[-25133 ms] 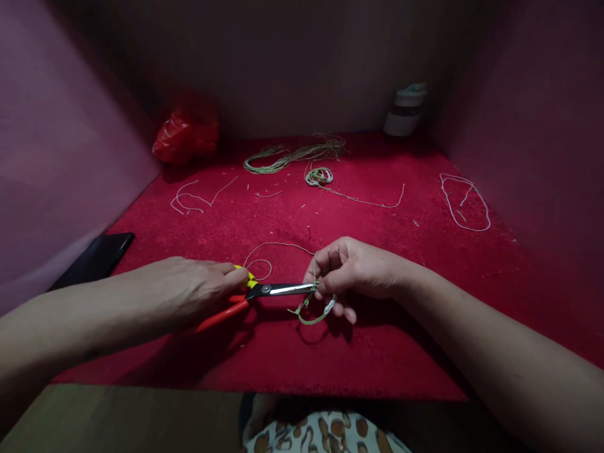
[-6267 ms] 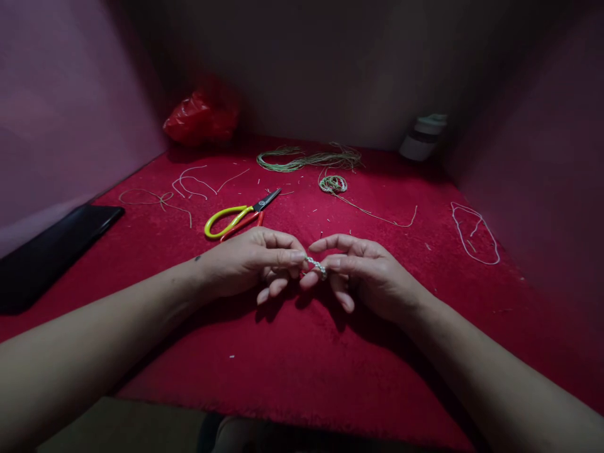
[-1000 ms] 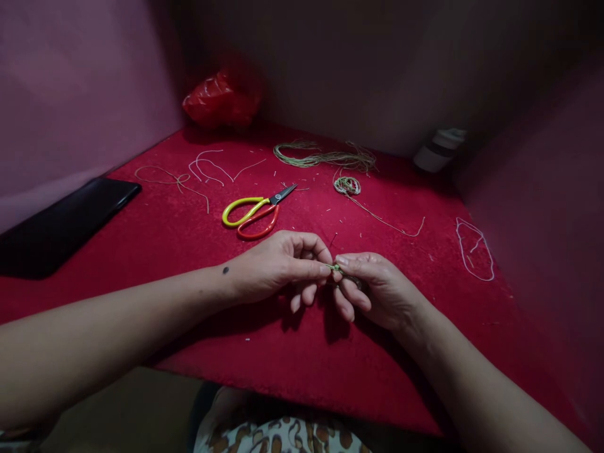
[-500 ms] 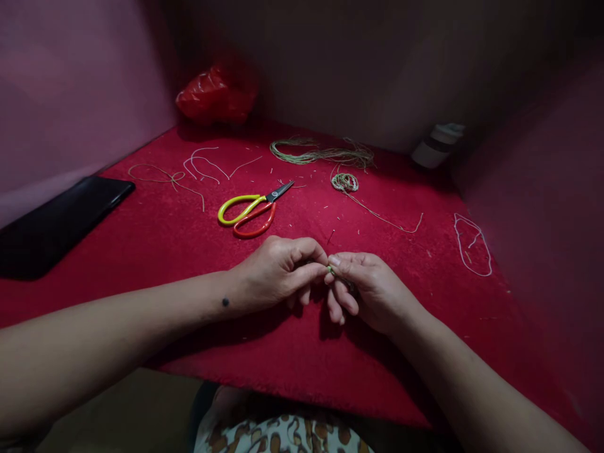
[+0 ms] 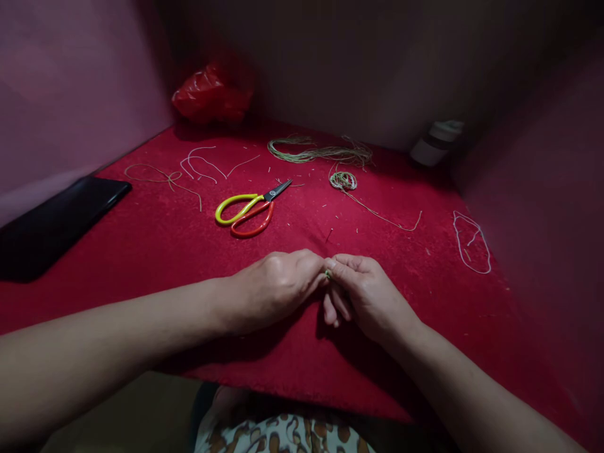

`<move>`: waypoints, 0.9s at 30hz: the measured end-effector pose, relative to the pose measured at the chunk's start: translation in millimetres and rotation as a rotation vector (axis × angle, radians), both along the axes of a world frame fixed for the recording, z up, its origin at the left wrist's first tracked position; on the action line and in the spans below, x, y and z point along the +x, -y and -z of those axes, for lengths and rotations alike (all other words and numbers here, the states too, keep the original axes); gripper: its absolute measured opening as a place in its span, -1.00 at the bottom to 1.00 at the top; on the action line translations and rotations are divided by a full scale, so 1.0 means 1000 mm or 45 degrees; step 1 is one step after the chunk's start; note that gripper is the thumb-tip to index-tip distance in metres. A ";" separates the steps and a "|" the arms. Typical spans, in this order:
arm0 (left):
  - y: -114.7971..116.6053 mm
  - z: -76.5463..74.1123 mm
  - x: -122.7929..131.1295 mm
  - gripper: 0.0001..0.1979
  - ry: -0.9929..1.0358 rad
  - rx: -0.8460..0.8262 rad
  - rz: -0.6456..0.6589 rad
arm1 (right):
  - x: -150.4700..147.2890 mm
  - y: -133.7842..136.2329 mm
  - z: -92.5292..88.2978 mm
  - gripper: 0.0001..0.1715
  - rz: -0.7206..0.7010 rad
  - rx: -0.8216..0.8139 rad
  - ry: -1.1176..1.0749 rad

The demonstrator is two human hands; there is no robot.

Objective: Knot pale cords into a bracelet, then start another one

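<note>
My left hand (image 5: 278, 286) and my right hand (image 5: 365, 289) meet above the red cloth, near its front edge. Between their fingertips a small bit of green cord (image 5: 327, 274) shows. The right thumb and forefinger pinch it. The left hand is closed against it, its back turned up, so its fingertips are mostly hidden. Beyond the hands, a pin (image 5: 329, 234) stands in the cloth. Scissors (image 5: 250, 211) with one yellow and one red handle lie ahead of the left hand, blades pointing away to the right.
A bundle of green cords (image 5: 321, 152) and a coiled braided cord (image 5: 343, 181) lie farther back. Loose threads (image 5: 172, 178) are at left, a white thread loop (image 5: 472, 242) at right. A black phone-like slab (image 5: 61, 220), red plastic bag (image 5: 212, 97) and white-lidded container (image 5: 436, 145) stand around the edges.
My left hand has rolled over, its back now facing up and its fingers tucked out of sight. The right hand keeps its pinch on the green cord.
</note>
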State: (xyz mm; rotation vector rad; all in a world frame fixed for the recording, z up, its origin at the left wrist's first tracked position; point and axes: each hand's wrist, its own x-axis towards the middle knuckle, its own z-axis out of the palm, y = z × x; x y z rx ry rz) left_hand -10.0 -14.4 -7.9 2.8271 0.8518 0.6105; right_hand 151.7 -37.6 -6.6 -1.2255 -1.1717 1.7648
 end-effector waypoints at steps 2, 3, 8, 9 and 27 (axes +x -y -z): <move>0.000 0.003 0.000 -0.75 -0.045 0.053 0.002 | 0.000 0.000 0.000 -0.62 0.005 -0.005 -0.014; 0.000 0.003 0.000 -0.74 -0.047 0.070 0.003 | 0.001 0.000 0.001 -0.62 0.005 -0.009 -0.036; -0.003 0.002 -0.002 -0.79 0.143 -0.118 0.037 | 0.003 -0.001 0.004 -0.65 -0.007 -0.060 -0.174; -0.004 0.001 -0.003 -0.80 0.189 -0.191 0.054 | 0.003 -0.001 0.005 -0.65 -0.008 -0.078 -0.196; -0.004 -0.015 -0.002 -0.82 0.419 -1.102 -0.142 | 0.003 0.000 0.004 -0.70 -0.021 -0.112 -0.388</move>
